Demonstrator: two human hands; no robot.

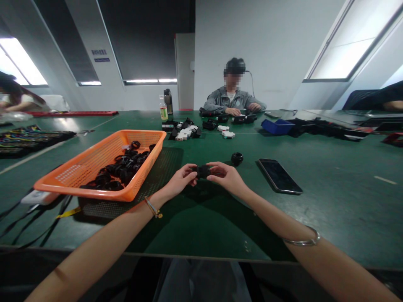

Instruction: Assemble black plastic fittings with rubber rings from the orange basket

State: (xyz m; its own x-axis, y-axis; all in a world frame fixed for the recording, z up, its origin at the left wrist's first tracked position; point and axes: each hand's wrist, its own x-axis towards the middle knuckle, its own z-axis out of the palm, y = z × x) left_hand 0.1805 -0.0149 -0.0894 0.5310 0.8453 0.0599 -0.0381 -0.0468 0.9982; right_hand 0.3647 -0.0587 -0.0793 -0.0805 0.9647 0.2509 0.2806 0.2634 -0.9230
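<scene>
Surface: long green table (333,197) running the full width of a white-walled room, with slanted windows high on both sides. A person in a grey jacket (232,100) sits at the far edge, hands on small parts laid there (another person's arm shows at the far left).

Hands: both bare forearms reach forward over the near edge and meet at mid-table. The left hand (179,181) and right hand (227,177) each pinch one end of a small black cylindrical part (201,171), fingertips closed on it. The part sits just above the green surface, between the basket and the phone. There is a thin bracelet on each wrist.

Containers: an orange basket (75,170) stands left of the hands on a black perforated mat (163,165). It holds a heap of black ring parts (121,172) gathered toward its right side. A blue tray (277,126) sits near the far edge; its contents cannot be made out.

Small items: a dark phone (278,175) lies flat to the right of the right hand. One black round part (236,158) stands alone just beyond that hand. A green-labelled bottle (163,109) stands upright near the far edge.
</scene>
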